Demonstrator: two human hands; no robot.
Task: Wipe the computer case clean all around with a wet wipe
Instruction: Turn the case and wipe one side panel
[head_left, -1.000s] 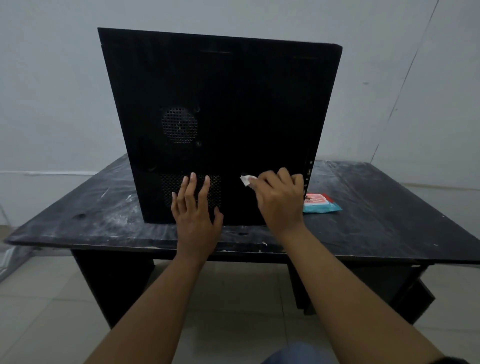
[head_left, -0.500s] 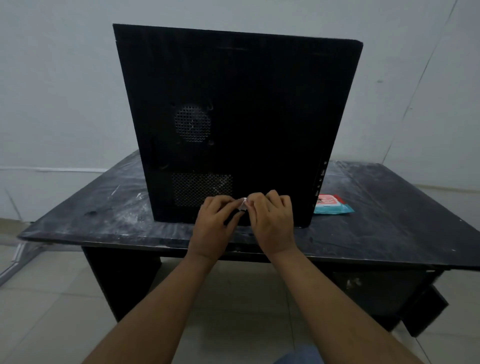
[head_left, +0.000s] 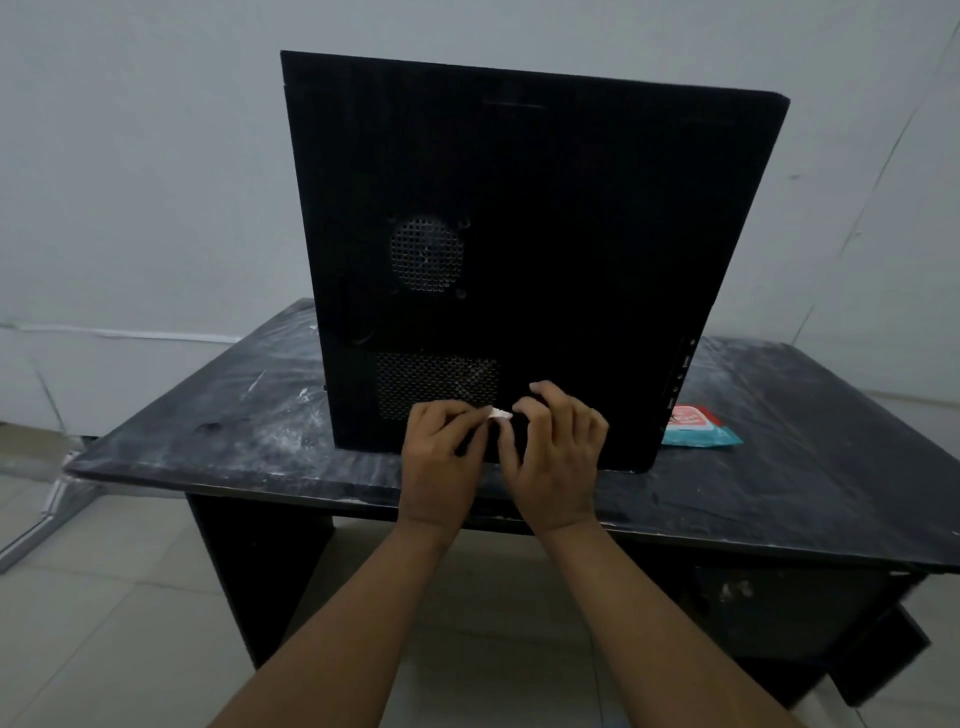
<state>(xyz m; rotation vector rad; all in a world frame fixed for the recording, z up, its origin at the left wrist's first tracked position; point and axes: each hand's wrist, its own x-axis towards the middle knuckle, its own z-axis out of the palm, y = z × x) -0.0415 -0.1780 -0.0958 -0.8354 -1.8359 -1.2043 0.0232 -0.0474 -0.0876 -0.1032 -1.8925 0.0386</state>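
A black computer case (head_left: 545, 218) stands upright on a scuffed black table (head_left: 234, 431), its side panel with two perforated vents facing me. Low in front of that panel, my left hand (head_left: 441, 457) and my right hand (head_left: 558, 457) are close together. Both pinch a small folded white wet wipe (head_left: 500, 413) between their fingertips. Most of the wipe is hidden by my fingers. Whether the wipe touches the case cannot be told.
A teal and red wet wipe pack (head_left: 698, 428) lies on the table just right of the case. White walls stand behind and to the right. Pale floor tiles lie below the table's front edge.
A second ago my left hand lay flat on the case and only my right held the wipe. My left hand has moved in to pinch the wipe too, and both stay low.
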